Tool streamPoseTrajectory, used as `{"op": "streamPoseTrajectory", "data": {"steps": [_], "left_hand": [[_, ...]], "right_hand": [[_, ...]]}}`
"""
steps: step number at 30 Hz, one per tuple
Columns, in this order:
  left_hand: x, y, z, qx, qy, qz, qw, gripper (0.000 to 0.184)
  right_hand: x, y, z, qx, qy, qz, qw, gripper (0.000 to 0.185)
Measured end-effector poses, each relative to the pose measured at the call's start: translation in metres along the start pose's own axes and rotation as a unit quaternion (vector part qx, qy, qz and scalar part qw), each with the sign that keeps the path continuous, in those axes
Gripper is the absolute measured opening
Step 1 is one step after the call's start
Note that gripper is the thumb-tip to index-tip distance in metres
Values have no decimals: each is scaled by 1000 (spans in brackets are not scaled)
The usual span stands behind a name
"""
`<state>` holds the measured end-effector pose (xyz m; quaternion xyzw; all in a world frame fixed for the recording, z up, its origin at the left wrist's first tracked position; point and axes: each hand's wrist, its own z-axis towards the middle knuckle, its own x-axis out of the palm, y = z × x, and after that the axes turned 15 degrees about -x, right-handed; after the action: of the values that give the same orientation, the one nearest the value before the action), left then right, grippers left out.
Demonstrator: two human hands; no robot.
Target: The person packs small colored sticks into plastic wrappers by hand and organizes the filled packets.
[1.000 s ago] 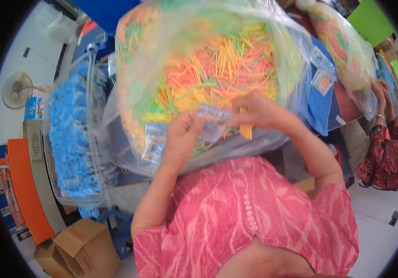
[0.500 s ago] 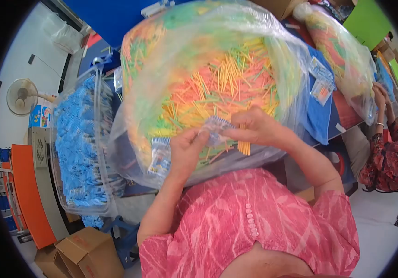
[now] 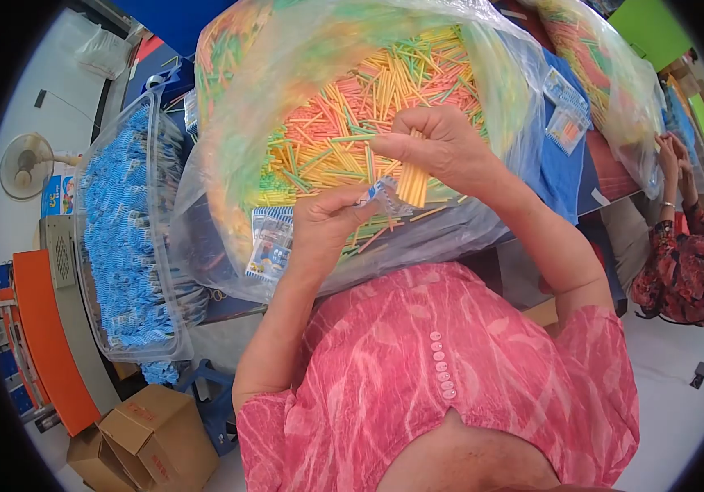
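Observation:
My left hand (image 3: 326, 230) pinches a small clear plastic packet (image 3: 383, 197) with blue print by its edge. Another printed packet (image 3: 270, 246) shows beside that hand; whether the hand also grips it, I cannot tell. In my right hand (image 3: 446, 152) is a bunch of yellow straw-like sticks (image 3: 413, 185), pointing down close to the packet's mouth. Both hands are over a large clear plastic bag (image 3: 516, 115) full of loose pink, yellow, orange and green sticks (image 3: 336, 123).
At left stands a clear bin (image 3: 155, 271) heaped with blue-printed packets (image 3: 127, 238). Cardboard boxes (image 3: 151, 435) sit on the floor. Two packets lie on a blue cloth (image 3: 561, 184) at right. Beyond it are another filled bag (image 3: 590, 74) and a co-worker's hands (image 3: 673, 164).
My right hand has lifted away from my left with the yellow sticks, their ends now pointing at the packet. The packet stays in my left hand. The whole view has shifted slightly.

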<state>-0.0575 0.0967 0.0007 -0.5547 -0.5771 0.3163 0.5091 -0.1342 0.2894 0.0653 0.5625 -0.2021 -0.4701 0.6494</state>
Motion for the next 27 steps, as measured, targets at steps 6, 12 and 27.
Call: {"op": "streamPoseTrajectory", "data": {"steps": [6, 12, 27], "left_hand": [[6, 1, 1, -11, 3, 38, 999, 16], [9, 8, 10, -41, -5, 33, 999, 16], [42, 9, 28, -47, 25, 56, 997, 24]], "right_hand": [[5, 5, -2, -90, -7, -187, 978, 31], [0, 4, -10, -205, 45, -252, 945, 21], [-173, -28, -148, -14, -322, -285, 903, 21]]}}
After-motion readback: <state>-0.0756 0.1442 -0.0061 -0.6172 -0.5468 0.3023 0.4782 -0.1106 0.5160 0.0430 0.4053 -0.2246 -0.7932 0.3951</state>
